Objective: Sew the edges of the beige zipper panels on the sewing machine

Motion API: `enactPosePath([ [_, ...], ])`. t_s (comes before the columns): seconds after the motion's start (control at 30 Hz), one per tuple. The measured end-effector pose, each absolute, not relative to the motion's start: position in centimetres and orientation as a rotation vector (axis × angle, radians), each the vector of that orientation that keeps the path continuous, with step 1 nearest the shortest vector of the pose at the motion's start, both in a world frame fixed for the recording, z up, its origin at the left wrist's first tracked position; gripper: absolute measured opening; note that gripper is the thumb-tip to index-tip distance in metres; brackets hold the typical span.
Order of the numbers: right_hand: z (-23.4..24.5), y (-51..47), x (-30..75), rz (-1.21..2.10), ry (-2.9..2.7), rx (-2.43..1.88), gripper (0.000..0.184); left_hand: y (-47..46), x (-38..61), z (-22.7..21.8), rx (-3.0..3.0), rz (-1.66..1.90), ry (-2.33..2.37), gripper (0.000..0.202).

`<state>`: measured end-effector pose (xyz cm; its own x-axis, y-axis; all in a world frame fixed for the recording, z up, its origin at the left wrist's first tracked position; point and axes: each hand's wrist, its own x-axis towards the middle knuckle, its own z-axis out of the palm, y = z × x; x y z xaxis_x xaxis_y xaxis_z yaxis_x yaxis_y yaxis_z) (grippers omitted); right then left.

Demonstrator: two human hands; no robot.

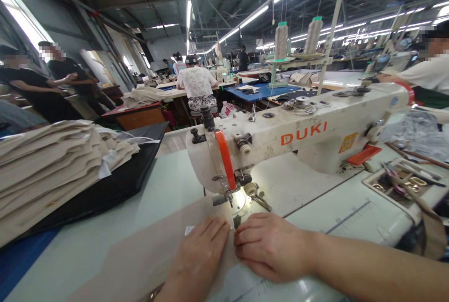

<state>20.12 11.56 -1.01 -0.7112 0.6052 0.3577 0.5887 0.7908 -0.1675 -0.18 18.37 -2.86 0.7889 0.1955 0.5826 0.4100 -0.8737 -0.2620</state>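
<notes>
Two bare hands guide a pale beige fabric panel (140,250) toward the presser foot of a white DUKI industrial sewing machine (266,129) on a busy workshop floor. The panel lies flat on the pale worktable (175,176), its far end beside the lit needle area. The left hand (203,246) rests palm down on the cloth, fingers close together and nearly straight; the right hand (270,246) sits at the panel's right edge, fingers curled inward. Both thumbs are hidden, so whether either hand pinches the cloth cannot be told. The work on this panel appears to be at an early point: most of its length lies on the near side of the needle, and no finished seam can be made out. At left, a thick stack of beige fabric pieces (63,157) sits on black material (94,204); whether those pieces are sewn or waiting is unclear.
</notes>
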Motion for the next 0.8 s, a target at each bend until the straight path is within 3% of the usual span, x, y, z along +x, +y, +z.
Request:
enactPosePath([
  [0.4, -1.3, 11.7, 20.2, 0.123, -2.513, -0.89, 0.019, 18.5, -0.2, -3.1, -2.641, -0.777, -0.488, 0.037],
  [0.8, -0.9, 13.2, 19.5, -0.075, -2.451, -1.278, 0.016, 18.3, -0.3, -3.0, -2.829, -0.507, -0.662, 0.035],
])
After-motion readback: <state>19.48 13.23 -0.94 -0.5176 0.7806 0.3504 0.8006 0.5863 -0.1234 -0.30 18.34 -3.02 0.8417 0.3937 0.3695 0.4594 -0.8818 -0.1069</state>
